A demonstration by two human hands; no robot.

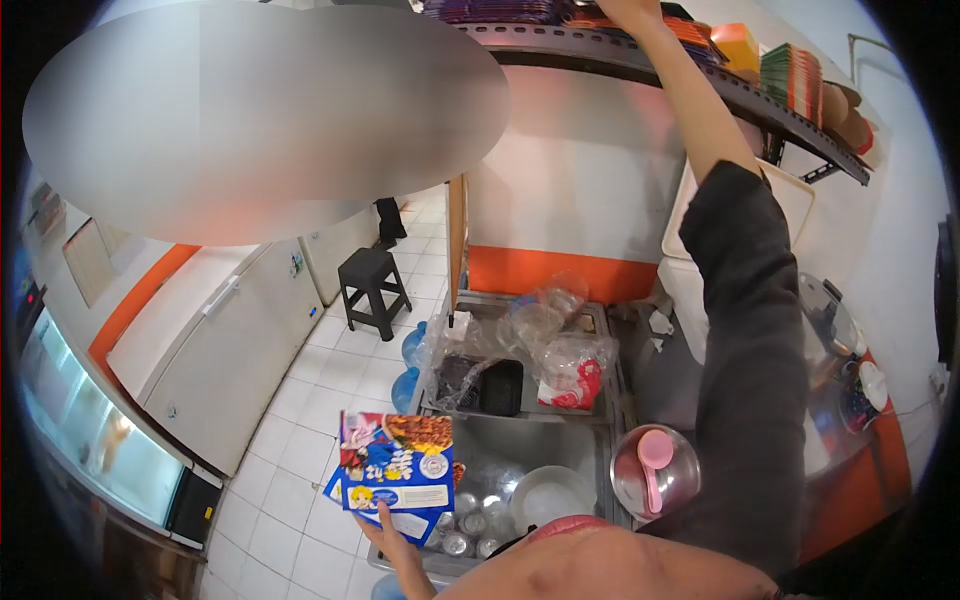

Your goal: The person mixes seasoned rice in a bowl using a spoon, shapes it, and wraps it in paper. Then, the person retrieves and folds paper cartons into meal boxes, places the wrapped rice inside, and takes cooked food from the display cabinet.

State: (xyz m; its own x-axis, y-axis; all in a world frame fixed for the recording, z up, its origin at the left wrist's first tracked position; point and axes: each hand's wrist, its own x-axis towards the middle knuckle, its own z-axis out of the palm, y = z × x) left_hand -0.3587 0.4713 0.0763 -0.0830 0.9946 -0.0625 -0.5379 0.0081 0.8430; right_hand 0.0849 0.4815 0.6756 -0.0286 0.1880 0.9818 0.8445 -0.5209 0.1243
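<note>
Low in the view, my left hand (398,550) holds a few flat blue printed packages (398,465), fanned slightly apart, with its thumb over their lower edge. My right arm, in a dark sleeve, stretches up to the high shelf. At the top edge, my right hand (632,14) is at the shelf beside stacked flat orange packs (688,36); its fingers are cut off by the frame. Purple stacked packs (490,11) lie to its left on the metal shelf (600,46).
Below are a grey crate (610,400) with plastic bags, a tub with jars and a white bowl (553,500), and a steel bowl (625,480) with a pink scoop (655,455). A black stool (370,270) stands near white freezers (235,350). A blurred patch hides the upper left.
</note>
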